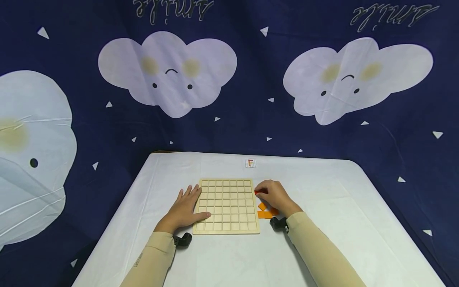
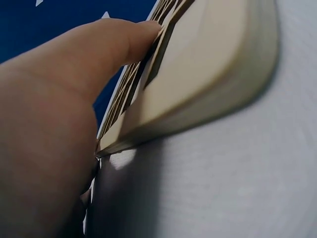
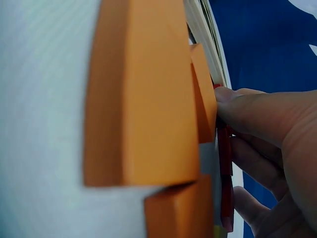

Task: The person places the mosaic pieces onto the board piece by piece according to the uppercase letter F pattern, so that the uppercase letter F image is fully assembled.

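Note:
A square wooden board (image 1: 226, 232) with a grid of recessed squares lies on the table. My left hand (image 1: 183, 209) rests along its left edge, fingers spread, with the thumb laid over the rim onto the grid. Just off the board's right side, the thumb and index finger of my right hand (image 1: 277, 195) pinch a red block (image 1: 256, 192), mostly covered by the fingers. Below that hand lie a long orange block (image 1: 264, 215) and a smaller orange block (image 1: 262, 206). The right wrist view shows more red (image 3: 225, 153) under the curled fingers.
A small card (image 1: 251, 163) with a coloured pattern on a grid lies beyond the board. White cloth (image 1: 322, 187) covers the table. Behind it hangs a dark blue curtain (image 1: 251, 79) printed with clouds. Each wrist carries a black camera (image 1: 183, 240).

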### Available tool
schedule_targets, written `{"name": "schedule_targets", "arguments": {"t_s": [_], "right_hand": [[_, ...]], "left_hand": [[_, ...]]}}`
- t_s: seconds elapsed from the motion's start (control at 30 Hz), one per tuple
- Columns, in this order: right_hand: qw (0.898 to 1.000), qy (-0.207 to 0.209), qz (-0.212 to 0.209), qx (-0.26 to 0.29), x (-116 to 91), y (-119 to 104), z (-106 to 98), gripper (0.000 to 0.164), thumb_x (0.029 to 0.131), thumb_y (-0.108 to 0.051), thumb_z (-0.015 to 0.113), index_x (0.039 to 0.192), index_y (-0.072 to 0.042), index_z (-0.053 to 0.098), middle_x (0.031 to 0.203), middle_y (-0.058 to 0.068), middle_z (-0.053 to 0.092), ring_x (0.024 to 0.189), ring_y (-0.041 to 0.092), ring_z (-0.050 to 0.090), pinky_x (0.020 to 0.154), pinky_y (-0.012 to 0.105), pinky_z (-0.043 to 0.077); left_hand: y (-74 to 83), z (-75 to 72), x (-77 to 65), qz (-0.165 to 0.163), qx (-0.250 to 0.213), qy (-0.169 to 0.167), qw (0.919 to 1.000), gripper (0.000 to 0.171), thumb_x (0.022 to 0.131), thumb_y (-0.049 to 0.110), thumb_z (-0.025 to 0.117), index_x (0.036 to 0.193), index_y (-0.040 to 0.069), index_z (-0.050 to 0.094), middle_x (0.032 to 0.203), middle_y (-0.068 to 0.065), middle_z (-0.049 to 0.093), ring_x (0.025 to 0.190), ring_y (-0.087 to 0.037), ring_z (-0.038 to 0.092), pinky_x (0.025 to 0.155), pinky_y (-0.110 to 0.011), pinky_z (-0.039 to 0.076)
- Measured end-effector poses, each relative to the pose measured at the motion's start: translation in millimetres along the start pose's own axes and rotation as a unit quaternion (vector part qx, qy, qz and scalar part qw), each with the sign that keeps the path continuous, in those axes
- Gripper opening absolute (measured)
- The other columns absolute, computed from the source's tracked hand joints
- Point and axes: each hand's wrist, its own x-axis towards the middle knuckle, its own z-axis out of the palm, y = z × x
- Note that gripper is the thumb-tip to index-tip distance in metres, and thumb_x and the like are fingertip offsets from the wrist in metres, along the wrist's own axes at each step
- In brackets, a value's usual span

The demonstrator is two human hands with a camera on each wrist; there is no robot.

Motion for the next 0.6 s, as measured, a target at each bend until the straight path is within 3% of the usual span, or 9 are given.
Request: {"name": "schedule_targets", "arguments": {"t_s": [0.43,0.6], "right_hand": [[1.000,0.007,-0.013,-0.001,2.0,-1.2,-1.3,0.008,0.091,-0.008,0.084,0.099,-0.011,0.084,0.106,-0.001,0.074,0.101,0.021,0.068,0.094,0.042,0.057],[1.000,0.008,-0.022,0.001,5.6,-2.9,-2.3,0.009,0.092,-0.006,0.083,0.101,-0.008,0.084,0.105,-0.001,0.074,0.102,0.021,0.069,0.094,0.042,0.058]], "left_hand": [[-1.9,3.4,-0.2,0.011,-0.003,0.022,0.9997,0.111,0.089,0.069,0.070,0.163,-0.004,0.032,0.169,-0.021,0.025,0.157,-0.044,0.014,0.125,-0.060,0.003],[-0.8,1.1,0.4,0.001,0.002,0.006,1.0000,0.111,0.089,0.070,0.069,0.164,-0.002,0.030,0.171,-0.019,0.023,0.158,-0.040,0.010,0.126,-0.056,0.001]]}}
